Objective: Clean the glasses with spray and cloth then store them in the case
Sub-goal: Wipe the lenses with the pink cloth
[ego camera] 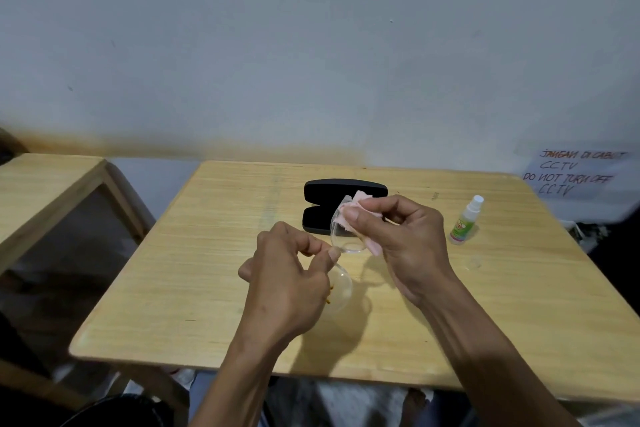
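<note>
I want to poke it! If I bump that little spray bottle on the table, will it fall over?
Probably yes. The spray bottle stands upright, tall and thin on a small base, so a bump near its white top would likely tip it. It looks like small, light plastic. Its round body might then roll on the smooth table.

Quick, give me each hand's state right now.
Left hand: closed, pinching the clear glasses at the frame.
Right hand: closed, pinching the pink cloth against the upper lens.
</note>
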{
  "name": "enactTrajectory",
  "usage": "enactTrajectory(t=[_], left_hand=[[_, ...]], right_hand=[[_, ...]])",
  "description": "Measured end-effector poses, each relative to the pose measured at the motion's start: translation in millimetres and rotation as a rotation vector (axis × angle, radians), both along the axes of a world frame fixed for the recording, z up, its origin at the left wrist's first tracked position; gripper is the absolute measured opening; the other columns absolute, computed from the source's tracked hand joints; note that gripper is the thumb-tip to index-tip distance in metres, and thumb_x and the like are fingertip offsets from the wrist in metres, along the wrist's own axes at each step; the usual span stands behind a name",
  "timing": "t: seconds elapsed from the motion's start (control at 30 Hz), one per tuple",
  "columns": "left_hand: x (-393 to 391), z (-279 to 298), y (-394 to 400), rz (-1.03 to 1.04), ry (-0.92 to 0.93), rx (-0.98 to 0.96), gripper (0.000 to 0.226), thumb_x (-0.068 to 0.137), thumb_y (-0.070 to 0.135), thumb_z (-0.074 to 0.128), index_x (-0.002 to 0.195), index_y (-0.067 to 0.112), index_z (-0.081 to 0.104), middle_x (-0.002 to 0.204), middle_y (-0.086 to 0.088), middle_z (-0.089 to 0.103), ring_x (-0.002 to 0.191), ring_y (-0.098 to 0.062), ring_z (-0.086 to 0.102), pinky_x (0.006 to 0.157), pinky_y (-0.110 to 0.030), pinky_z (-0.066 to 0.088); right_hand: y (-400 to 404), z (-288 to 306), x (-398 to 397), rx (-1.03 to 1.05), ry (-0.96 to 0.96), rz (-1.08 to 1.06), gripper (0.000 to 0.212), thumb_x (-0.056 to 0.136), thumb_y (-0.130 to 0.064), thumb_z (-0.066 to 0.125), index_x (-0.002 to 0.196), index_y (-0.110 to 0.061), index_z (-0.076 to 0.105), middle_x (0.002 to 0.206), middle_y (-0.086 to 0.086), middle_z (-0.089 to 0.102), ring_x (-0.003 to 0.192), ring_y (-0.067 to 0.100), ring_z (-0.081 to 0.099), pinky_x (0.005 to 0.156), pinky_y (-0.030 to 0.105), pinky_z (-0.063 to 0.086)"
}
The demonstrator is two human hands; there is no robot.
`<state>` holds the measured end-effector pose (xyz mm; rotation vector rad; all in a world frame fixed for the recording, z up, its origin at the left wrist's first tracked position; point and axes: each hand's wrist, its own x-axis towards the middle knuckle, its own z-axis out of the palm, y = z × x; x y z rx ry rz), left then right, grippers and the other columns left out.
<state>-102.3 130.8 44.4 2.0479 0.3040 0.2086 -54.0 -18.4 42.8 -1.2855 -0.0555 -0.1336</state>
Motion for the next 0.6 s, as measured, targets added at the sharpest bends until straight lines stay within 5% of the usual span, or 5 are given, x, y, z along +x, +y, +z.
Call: enactTrajectory(t=[0.3, 0.43, 0.6], left_hand=[[0.5, -2.5, 0.3, 0.028, -0.039, -0.032, 0.016, 0.082, 0.041, 0.074, 0.075, 0.031, 0.062, 0.098, 0.008, 0.063, 0.096, -0.025, 0.055, 0.081, -0.031, 0.031], [0.5, 2.2, -0.6, 0.043, -0.074, -0.030, 0.018, 0.082, 0.039, 0.074, 0.072, 0.031, 0.062, 0.095, 0.009, 0.063, 0.092, -0.018, 0.055, 0.095, -0.041, 0.038], [0.8, 6.0, 0.1, 0.037, -0.101, -0.131, 0.016, 0.081, 0.032, 0.076, 0.074, 0.024, 0.064, 0.069, 0.021, 0.065, 0.052, -0.001, 0.053, 0.096, -0.061, 0.043]], right_hand=[[7.9, 2.0, 1.4, -0.071, 0.014, 0.004, 0.020, 0.065, -0.002, 0.090, 0.078, -0.003, 0.075, 0.082, 0.017, 0.078, 0.080, 0.027, 0.077, 0.075, 0.032, 0.062], [10.6, 5.2, 5.1, -0.040, 0.003, -0.041, 0.022, 0.068, -0.004, 0.088, 0.085, 0.003, 0.075, 0.084, 0.014, 0.079, 0.080, 0.017, 0.077, 0.072, 0.022, 0.057], [10.7, -3.4, -3.1, -0.159, -0.088, -0.006, 0.014, 0.070, -0.003, 0.088, 0.080, -0.005, 0.078, 0.076, -0.003, 0.079, 0.082, 0.000, 0.075, 0.069, 0.012, 0.054]])
